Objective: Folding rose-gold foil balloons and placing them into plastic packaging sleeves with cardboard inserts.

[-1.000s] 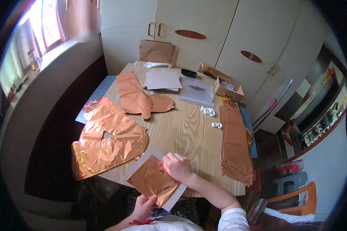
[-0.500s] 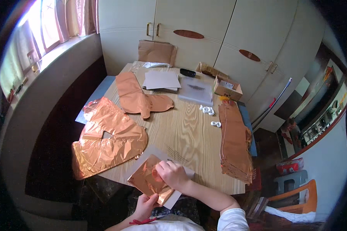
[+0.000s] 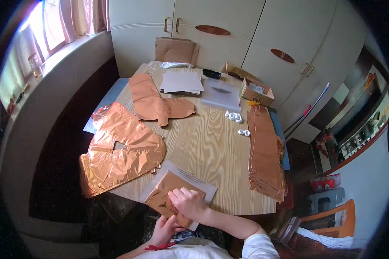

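Note:
A folded rose-gold foil balloon (image 3: 164,193) lies on a pale printed sheet (image 3: 208,192) at the table's near edge. At its lower edge, my left hand (image 3: 165,230) is closed, with thumb and fingers gripping the foil. My right hand (image 3: 188,203) rests on top of the folded foil with its fingers curled in a fist. The undersides of those fingers are hidden, so whatever they hold, if anything, does not show. To the left, a large flat foil balloon (image 3: 136,149) is spread out, crinkled and shiny, with a small opening near its middle.
Another flat foil balloon (image 3: 149,101) lies farther back. A long stack of folded foil (image 3: 263,151) runs along the right edge. Behind are white sheets (image 3: 181,81), a clear plastic bag (image 3: 220,97), white ribbon rolls (image 3: 234,116), a black object (image 3: 211,74) and an open box (image 3: 257,91).
My right hand has slid slightly toward me and to the left over the foil, whose top looks flatter. My left hand stays at the lower edge. The whole view has shifted slightly.

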`<state>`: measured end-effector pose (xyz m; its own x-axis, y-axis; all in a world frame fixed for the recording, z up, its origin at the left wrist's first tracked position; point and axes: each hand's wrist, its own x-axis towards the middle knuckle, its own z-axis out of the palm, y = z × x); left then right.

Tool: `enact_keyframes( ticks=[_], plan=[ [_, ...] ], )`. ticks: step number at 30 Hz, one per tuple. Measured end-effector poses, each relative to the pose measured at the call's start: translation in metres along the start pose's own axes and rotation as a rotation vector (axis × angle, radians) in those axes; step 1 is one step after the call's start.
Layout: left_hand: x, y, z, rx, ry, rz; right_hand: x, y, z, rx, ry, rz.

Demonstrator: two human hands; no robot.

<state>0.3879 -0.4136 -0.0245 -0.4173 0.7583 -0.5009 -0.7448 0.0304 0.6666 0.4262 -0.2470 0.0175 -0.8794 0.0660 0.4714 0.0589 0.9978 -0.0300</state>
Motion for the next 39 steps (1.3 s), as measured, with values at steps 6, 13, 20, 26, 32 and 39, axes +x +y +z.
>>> enact_keyframes(
  ticks=[6,13,20,26,32,39],
  plan=[
    [-0.007,0.004,-0.02,0.057,0.054,0.067,-0.003,-0.001,0.0,0.013,-0.043,0.022],
    [0.001,0.007,-0.008,0.097,0.036,0.104,-0.006,-0.006,-0.007,0.102,-0.072,0.027],
    [0.012,-0.006,-0.011,0.274,0.104,0.244,-0.013,-0.01,-0.01,0.096,-0.085,0.05],
    [0.01,-0.01,-0.007,0.194,0.064,0.208,-0.016,-0.011,-0.019,0.207,-0.06,0.048],
    [0.021,-0.021,-0.009,0.2,0.109,0.232,-0.04,-0.012,-0.024,0.401,-0.092,0.088],
    [0.028,-0.024,-0.008,0.197,0.132,0.235,-0.049,-0.015,-0.018,0.372,-0.079,0.124]
  ],
)
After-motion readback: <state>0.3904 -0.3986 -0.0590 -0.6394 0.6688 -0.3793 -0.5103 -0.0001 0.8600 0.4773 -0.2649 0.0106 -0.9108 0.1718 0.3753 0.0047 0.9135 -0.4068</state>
